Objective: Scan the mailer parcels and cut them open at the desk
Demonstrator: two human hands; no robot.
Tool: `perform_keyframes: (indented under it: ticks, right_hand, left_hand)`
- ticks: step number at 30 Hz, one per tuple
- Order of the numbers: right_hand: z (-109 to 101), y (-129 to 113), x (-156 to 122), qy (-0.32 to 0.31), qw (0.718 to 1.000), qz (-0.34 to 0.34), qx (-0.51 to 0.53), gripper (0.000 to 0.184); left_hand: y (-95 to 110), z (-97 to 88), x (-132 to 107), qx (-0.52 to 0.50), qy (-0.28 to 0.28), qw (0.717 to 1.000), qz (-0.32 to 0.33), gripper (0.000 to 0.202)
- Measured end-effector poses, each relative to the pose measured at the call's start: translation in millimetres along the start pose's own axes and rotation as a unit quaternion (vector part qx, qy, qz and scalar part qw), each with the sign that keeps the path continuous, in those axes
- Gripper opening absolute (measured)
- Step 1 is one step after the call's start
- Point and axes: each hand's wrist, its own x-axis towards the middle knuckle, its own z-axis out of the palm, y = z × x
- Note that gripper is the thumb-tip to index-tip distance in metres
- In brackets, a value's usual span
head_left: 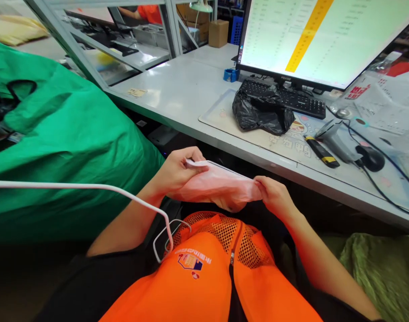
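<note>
Between my hands, in front of my orange vest, stretches a pale, thin plastic bag with something brownish showing faintly through its lower part. My left hand pinches its left upper edge, thumb on top. At the opposite upper corner the fingers of my right hand are closed on the bag. What lies inside cannot be made out. On the desk beyond sits a crumpled black plastic bag, touched by neither hand.
A grey desk carries a monitor, a keyboard, a yellow-black cutter knife, a barcode scanner and a mouse. Green sacking bulges at left. A white cable crosses my left arm. Clear plastic bags lie at right.
</note>
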Motion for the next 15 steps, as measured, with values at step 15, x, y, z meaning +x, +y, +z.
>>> perform_keyframes:
  ticks: [15]
  right_hand:
    - [5.5,-84.1,0.5,-0.084,0.990,-0.059,0.100,0.025]
  left_hand:
    - [2.7,18.1,-53.4,-0.034,-0.088,0.993,0.065,0.037]
